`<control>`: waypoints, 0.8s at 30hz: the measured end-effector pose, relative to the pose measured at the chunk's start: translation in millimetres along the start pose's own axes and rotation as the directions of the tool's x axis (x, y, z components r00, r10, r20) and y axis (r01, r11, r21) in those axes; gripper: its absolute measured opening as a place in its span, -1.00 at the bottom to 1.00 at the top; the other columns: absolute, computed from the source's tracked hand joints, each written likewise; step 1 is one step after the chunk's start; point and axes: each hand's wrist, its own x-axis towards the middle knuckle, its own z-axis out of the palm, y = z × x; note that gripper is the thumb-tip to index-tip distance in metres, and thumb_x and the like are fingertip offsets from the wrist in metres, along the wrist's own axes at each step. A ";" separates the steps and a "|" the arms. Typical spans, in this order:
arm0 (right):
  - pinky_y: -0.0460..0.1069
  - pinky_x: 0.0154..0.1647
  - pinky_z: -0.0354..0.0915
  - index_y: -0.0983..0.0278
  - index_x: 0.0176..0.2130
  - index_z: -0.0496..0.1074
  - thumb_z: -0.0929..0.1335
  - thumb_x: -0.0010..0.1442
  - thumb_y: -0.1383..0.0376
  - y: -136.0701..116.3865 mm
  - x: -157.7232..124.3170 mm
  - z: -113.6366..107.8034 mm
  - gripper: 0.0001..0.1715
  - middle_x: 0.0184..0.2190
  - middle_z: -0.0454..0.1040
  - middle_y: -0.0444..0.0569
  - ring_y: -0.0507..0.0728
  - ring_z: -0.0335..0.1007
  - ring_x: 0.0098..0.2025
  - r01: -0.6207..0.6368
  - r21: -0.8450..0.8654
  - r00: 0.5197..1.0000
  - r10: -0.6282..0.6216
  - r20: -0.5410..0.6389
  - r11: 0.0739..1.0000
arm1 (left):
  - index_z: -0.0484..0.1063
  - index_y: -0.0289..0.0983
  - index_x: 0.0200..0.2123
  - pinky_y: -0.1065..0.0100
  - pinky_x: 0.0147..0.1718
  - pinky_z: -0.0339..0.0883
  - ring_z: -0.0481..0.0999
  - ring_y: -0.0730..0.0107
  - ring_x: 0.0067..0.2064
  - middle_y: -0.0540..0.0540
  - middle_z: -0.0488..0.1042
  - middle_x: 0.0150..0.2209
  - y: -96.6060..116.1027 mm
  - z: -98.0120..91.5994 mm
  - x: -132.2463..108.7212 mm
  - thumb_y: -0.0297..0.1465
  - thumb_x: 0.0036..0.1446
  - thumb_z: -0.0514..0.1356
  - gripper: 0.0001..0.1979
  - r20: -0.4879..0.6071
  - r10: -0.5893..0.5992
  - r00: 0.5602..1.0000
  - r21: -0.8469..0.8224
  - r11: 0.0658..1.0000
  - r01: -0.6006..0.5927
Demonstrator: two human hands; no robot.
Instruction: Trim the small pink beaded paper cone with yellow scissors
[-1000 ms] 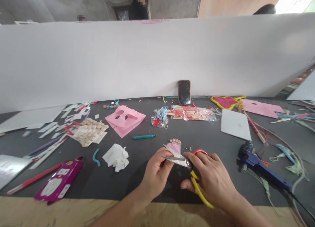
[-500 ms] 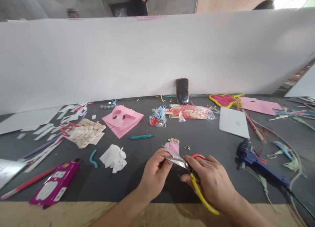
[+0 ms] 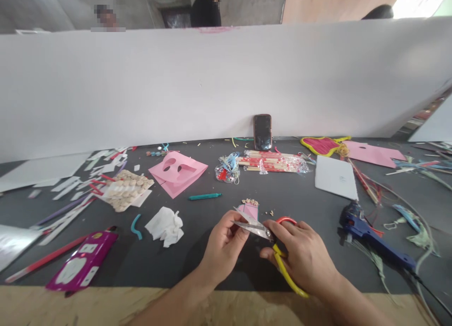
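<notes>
My right hand (image 3: 305,255) grips a pair of scissors (image 3: 259,231) with one red and one yellow handle. The blades point left and stand apart, right at the fingertips of my left hand (image 3: 226,246). Thumb and fingers of that hand are pinched together beside the blades; whatever lies between them is too small to make out. Just beyond the blades is a small pink paper piece (image 3: 250,212), partly covered by them, with a row of small beige pieces (image 3: 250,202) along its far edge. A few loose beige bits (image 3: 271,213) lie to its right.
A blue glue gun (image 3: 376,239) with its cord lies at right, near a white board (image 3: 335,177). Leftward are a teal pen (image 3: 205,196), crumpled tissue (image 3: 165,226), pink paper mask (image 3: 176,175) and purple packet (image 3: 83,262). A phone (image 3: 262,132) leans against the white partition (image 3: 212,81).
The yellow scissor handle has swung slightly up toward the red one. Both hands stay in nearly the same place, and the whole view has shifted a little.
</notes>
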 end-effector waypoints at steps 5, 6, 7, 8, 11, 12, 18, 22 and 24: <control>0.02 -0.33 0.08 0.27 -0.06 0.35 0.23 0.17 -0.11 -0.2 -0.1 -0.1 -0.42 -0.36 0.50 0.03 0.16 0.40 -0.35 -0.008 0.004 1.000 0.007 0.015 1.000 | 0.33 -0.29 -0.39 0.48 -0.50 0.10 0.18 0.53 -0.48 0.03 0.23 -0.46 -2.0 -1.6 -0.3 -0.29 0.22 0.08 -0.80 -0.021 0.053 0.998 0.060 0.997 -0.052; 0.02 -0.32 0.08 0.27 -0.05 0.35 0.24 0.15 -0.12 -0.6 -0.4 -0.4 -0.41 -0.35 0.49 0.02 0.16 0.40 -0.34 -0.009 0.003 1.000 0.009 0.018 1.000 | 0.33 -0.29 -0.39 0.48 -0.49 0.11 0.20 0.52 -0.47 0.03 0.24 -0.46 -2.1 -1.9 -0.4 -0.30 0.22 0.08 -0.80 -0.023 0.067 0.997 0.076 0.995 -0.066; 0.03 -0.31 0.08 0.26 -0.05 0.34 0.26 0.13 -0.13 -0.9 -0.5 -0.9 -0.39 -0.35 0.49 0.02 0.17 0.40 -0.34 -0.011 0.002 1.000 0.011 0.024 1.000 | 0.33 -0.29 -0.40 0.48 -0.48 0.12 0.22 0.51 -0.46 0.02 0.25 -0.45 -2.1 -2.3 -0.7 -0.32 0.23 0.08 -0.81 -0.021 0.081 0.996 0.093 0.993 -0.079; 0.03 -0.30 0.07 0.26 -0.04 0.34 0.27 0.11 -0.14 -1.3 -0.6 -1.5 -0.37 -0.34 0.48 0.02 0.17 0.40 -0.33 -0.015 0.002 0.999 0.015 0.032 1.000 | 0.34 -0.29 -0.40 0.48 -0.47 0.13 0.24 0.50 -0.44 0.01 0.27 -0.44 -2.0 -2.6 -0.9 -0.33 0.23 0.07 -0.81 -0.019 0.095 0.995 0.110 0.990 -0.092; 0.03 -0.30 0.07 0.26 -0.02 0.33 0.29 0.07 -0.16 -2.1 0.3 -2.6 -0.32 -0.32 0.47 0.03 0.18 0.39 -0.32 -0.022 0.008 0.999 0.022 0.048 1.000 | 0.35 -0.29 -0.41 0.47 -0.43 0.15 0.28 0.48 -0.41 -0.01 0.29 -0.43 -2.1 -3.4 -1.5 -0.36 0.24 0.06 -0.80 -0.012 0.127 0.992 0.148 0.981 -0.123; 0.03 -0.30 0.07 0.26 -0.02 0.33 0.29 0.07 -0.15 -2.2 0.7 -2.5 -0.33 -0.32 0.47 0.03 0.18 0.39 -0.32 -0.023 0.012 0.999 0.023 0.047 1.000 | 0.35 -0.29 -0.41 0.47 -0.42 0.16 0.28 0.48 -0.40 -0.01 0.29 -0.43 -2.5 -3.6 -1.4 -0.36 0.24 0.06 -0.80 -0.011 0.132 0.991 0.155 0.979 -0.129; 0.02 -0.32 0.06 0.25 -0.03 0.33 0.23 0.19 -0.08 -1.1 -0.1 2.5 -0.45 -0.34 0.48 0.00 0.14 0.38 -0.37 -0.017 0.031 0.997 0.015 0.070 0.999 | 0.35 -0.29 -0.38 0.46 -0.43 0.17 0.29 0.46 -0.40 -0.03 0.31 -0.39 -5.7 -2.0 0.3 -0.32 0.23 0.06 -0.80 -0.023 0.104 0.994 0.134 0.986 -0.100; 0.01 -0.35 0.07 0.26 -0.03 0.33 0.19 0.23 -0.09 -0.3 -2.8 3.4 -0.44 -0.34 0.50 0.01 0.12 0.37 -0.42 0.001 0.040 0.997 -0.004 0.076 0.999 | 0.35 -0.29 -0.39 0.45 -0.45 0.17 0.29 0.46 -0.42 -0.03 0.30 -0.41 -5.2 -0.8 0.1 -0.30 0.23 0.07 -0.79 -0.026 0.067 0.997 0.140 0.988 -0.063; 0.00 -0.36 0.07 0.26 -0.05 0.34 0.17 0.24 -0.08 -0.8 -3.6 2.6 -0.46 -0.38 0.50 -0.02 0.11 0.37 -0.43 0.001 0.039 0.997 -0.004 0.076 0.999 | 0.33 -0.29 -0.41 0.45 -0.46 0.17 0.28 0.47 -0.43 -0.02 0.30 -0.42 -4.7 -0.5 -0.4 -0.29 0.22 0.06 -0.78 -0.024 0.056 0.998 0.139 0.989 -0.053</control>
